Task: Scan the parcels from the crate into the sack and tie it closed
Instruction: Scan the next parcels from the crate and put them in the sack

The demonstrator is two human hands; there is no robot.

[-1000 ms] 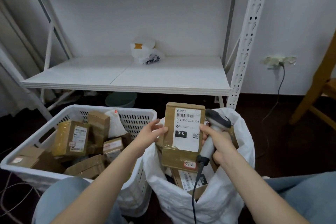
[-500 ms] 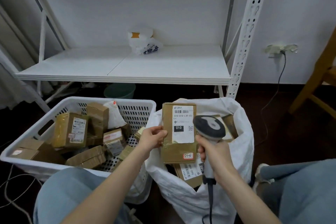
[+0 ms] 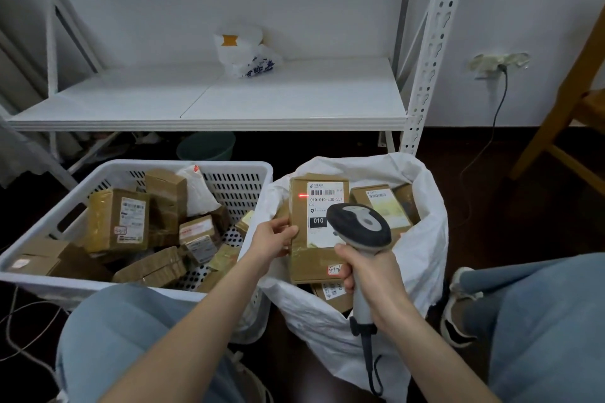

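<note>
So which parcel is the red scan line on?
The parcel the left hand holds over the sack, labelled 010; the line sits beside its barcode. Those in the crate and sack show none.

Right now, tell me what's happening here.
A person is mid-scan. The left hand holds a brown parcel upright over the white sack, while the right hand aims a scanner at its label. A red beam shows by the barcode. More parcels wait in the white crate, and some already lie in the sack.
</note>
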